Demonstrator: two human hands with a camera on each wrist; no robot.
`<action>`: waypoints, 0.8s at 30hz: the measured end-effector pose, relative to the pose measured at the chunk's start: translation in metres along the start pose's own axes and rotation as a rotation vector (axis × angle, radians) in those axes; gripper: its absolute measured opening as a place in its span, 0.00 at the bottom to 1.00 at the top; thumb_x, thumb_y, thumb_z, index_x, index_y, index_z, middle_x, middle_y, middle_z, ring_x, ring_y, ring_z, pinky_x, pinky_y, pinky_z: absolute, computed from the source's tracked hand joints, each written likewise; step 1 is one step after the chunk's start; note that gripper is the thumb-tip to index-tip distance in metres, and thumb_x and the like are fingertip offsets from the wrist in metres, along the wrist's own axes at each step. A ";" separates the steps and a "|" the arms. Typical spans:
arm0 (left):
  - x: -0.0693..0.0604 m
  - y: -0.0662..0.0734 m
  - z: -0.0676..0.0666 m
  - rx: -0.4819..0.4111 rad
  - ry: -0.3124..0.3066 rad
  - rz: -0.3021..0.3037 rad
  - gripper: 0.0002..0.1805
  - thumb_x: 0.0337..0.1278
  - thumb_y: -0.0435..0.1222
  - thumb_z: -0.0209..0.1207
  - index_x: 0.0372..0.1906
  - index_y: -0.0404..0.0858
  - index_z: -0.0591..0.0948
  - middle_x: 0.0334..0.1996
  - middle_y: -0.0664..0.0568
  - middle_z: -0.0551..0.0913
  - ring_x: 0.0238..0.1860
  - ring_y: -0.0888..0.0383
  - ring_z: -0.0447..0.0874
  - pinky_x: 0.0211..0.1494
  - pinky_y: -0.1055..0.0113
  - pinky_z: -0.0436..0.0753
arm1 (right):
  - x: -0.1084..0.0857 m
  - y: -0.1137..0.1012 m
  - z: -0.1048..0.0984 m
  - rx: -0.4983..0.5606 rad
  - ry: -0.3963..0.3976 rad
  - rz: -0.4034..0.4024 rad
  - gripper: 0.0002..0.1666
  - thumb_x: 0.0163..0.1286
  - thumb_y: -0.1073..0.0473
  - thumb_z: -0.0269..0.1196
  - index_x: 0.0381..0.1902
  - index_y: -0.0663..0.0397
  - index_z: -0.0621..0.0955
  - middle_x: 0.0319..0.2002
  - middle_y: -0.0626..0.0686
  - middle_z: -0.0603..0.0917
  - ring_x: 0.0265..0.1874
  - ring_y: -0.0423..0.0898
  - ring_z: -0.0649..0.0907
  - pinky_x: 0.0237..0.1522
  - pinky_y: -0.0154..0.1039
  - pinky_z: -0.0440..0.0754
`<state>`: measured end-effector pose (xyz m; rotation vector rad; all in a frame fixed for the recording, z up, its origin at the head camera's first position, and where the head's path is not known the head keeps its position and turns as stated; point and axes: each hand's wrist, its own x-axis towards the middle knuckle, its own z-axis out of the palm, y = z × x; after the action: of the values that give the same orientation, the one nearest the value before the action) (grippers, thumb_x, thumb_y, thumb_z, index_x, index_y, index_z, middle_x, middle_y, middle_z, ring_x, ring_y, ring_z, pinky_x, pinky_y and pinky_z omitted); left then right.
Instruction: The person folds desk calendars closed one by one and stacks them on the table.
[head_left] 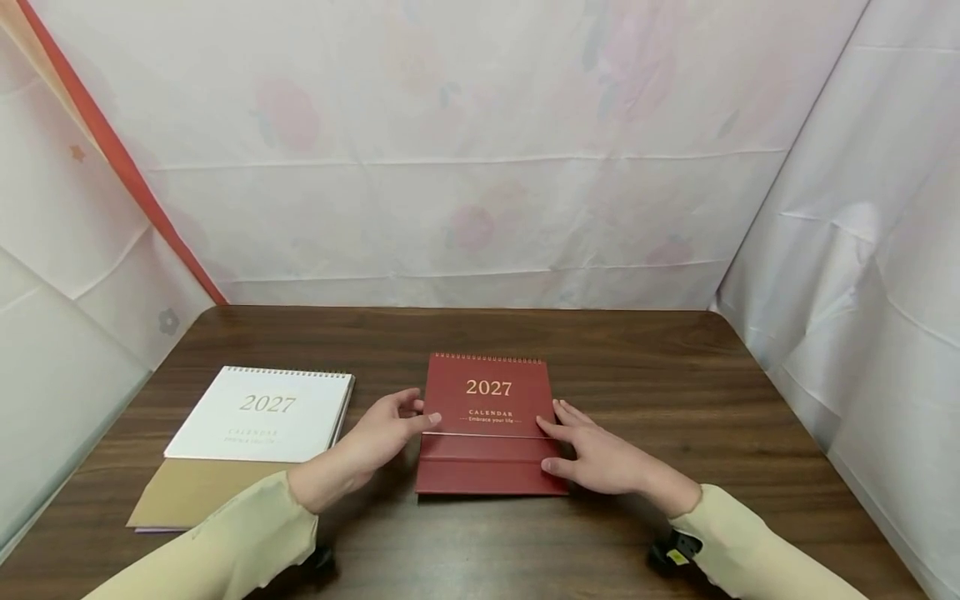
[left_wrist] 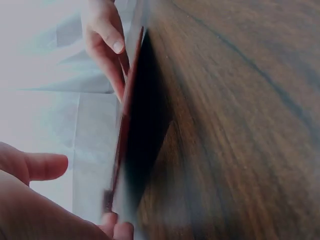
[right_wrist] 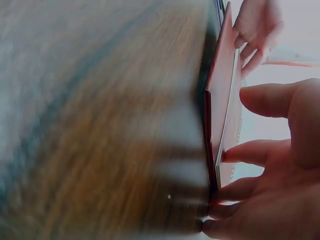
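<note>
A red 2027 desk calendar (head_left: pixel 487 400) lies on the table, spiral edge away from me, its lower red base flap (head_left: pixel 480 475) extending toward me. My left hand (head_left: pixel 378 442) is at the calendar's left edge; its thumb stands apart from the calendar in the left wrist view, where the fingers (left_wrist: pixel 122 231) meet the near end of the edge. On the opposite side, my right hand (head_left: pixel 600 454) has extended fingers touching the right edge. Its thumb (right_wrist: pixel 265 100) is spread from the fingers in the right wrist view. Neither hand pinches the calendar.
Left of my left hand lies a white 2027 spiral calendar (head_left: pixel 255 417) with a tan base flap (head_left: pixel 202 487) partly covered by my sleeve. The brown wooden table (head_left: pixel 637 358) is bordered by pale fabric curtains (head_left: pixel 480 208) at the back and sides.
</note>
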<state>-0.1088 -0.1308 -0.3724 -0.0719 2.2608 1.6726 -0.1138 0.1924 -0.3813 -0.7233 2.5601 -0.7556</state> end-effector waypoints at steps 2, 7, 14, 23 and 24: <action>0.003 -0.001 0.000 -0.080 -0.019 0.001 0.35 0.68 0.34 0.60 0.73 0.25 0.60 0.59 0.40 0.72 0.58 0.49 0.74 0.63 0.50 0.74 | 0.000 0.001 -0.001 0.034 0.011 0.005 0.39 0.73 0.46 0.61 0.74 0.58 0.65 0.77 0.64 0.51 0.77 0.59 0.48 0.70 0.60 0.56; 0.007 -0.006 0.000 -0.242 -0.071 0.004 0.32 0.65 0.24 0.58 0.71 0.25 0.62 0.57 0.37 0.66 0.46 0.49 0.84 0.50 0.54 0.84 | -0.001 0.003 -0.003 0.131 0.028 0.027 0.38 0.74 0.47 0.61 0.73 0.60 0.66 0.77 0.64 0.53 0.76 0.60 0.52 0.69 0.61 0.58; 0.010 -0.009 -0.001 -0.245 -0.028 0.033 0.30 0.60 0.22 0.60 0.68 0.28 0.66 0.55 0.38 0.67 0.44 0.49 0.84 0.49 0.56 0.84 | 0.000 0.001 -0.008 0.356 0.124 0.091 0.35 0.74 0.54 0.61 0.73 0.62 0.67 0.76 0.59 0.59 0.75 0.58 0.56 0.69 0.59 0.59; 0.011 -0.010 -0.008 -0.323 -0.016 0.061 0.33 0.58 0.22 0.62 0.69 0.29 0.66 0.59 0.37 0.66 0.44 0.52 0.84 0.49 0.60 0.84 | 0.002 -0.002 -0.010 0.904 0.208 0.135 0.31 0.76 0.65 0.53 0.73 0.70 0.63 0.74 0.65 0.61 0.69 0.57 0.68 0.63 0.49 0.73; 0.011 -0.010 -0.009 -0.336 -0.016 0.062 0.33 0.58 0.21 0.61 0.69 0.29 0.66 0.59 0.37 0.66 0.44 0.52 0.84 0.49 0.61 0.84 | 0.002 -0.002 -0.010 0.949 0.229 0.131 0.30 0.76 0.66 0.52 0.72 0.70 0.64 0.72 0.66 0.63 0.67 0.57 0.70 0.61 0.48 0.75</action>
<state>-0.1188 -0.1410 -0.3826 -0.0659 1.9670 2.0619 -0.1198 0.1939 -0.3726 -0.1526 2.0027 -1.8667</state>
